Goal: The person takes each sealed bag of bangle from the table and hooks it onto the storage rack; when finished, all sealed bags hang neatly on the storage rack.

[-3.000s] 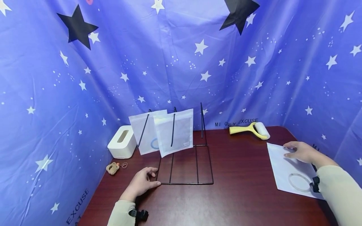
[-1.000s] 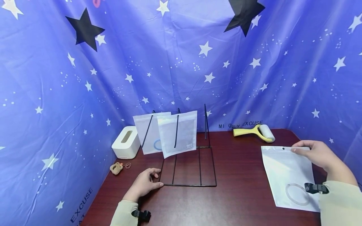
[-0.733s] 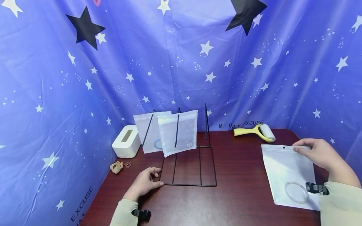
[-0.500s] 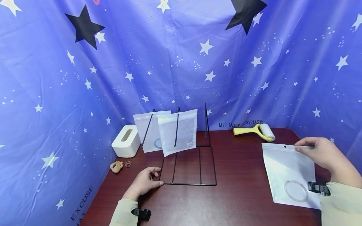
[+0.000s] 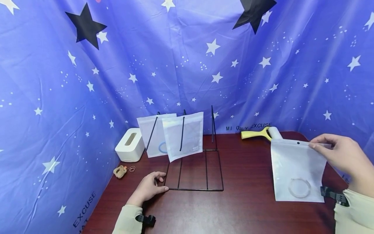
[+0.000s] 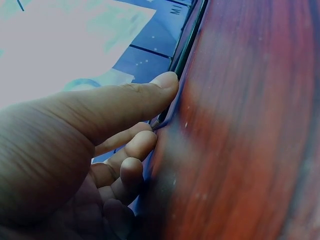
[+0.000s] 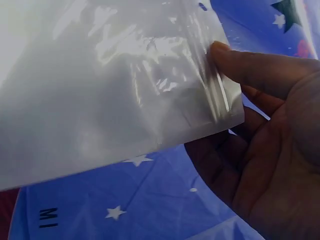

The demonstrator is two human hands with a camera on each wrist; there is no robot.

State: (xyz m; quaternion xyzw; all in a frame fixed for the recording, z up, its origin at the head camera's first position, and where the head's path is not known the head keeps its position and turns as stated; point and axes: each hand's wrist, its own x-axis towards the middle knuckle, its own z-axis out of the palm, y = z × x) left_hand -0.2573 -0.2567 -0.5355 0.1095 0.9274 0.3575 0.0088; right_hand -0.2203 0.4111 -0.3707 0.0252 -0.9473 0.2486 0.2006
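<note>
In the head view, my right hand pinches the top edge of a white zip bag near its right corner, with the thumb in front. The bag hangs nearly upright, a hang hole in its top strip and a pale ring showing through low down. My left hand holds the front left corner of a black wire rack; in the left wrist view its thumb lies on the wire, fingers curled below. Two more white bags hang on the rack's prongs: a rear one with a blue ring, and a front one.
The rack's right prong bears no bag. A white tissue box and a small tan trinket with a cord stand at the left. A yellow-handled lint roller lies at the back right, partly behind the held bag. A starry blue curtain surrounds the table.
My right hand has moved to the bag's top edge and raised the bag from lying on the table to hanging upright. The left hand stays on the rack's corner.
</note>
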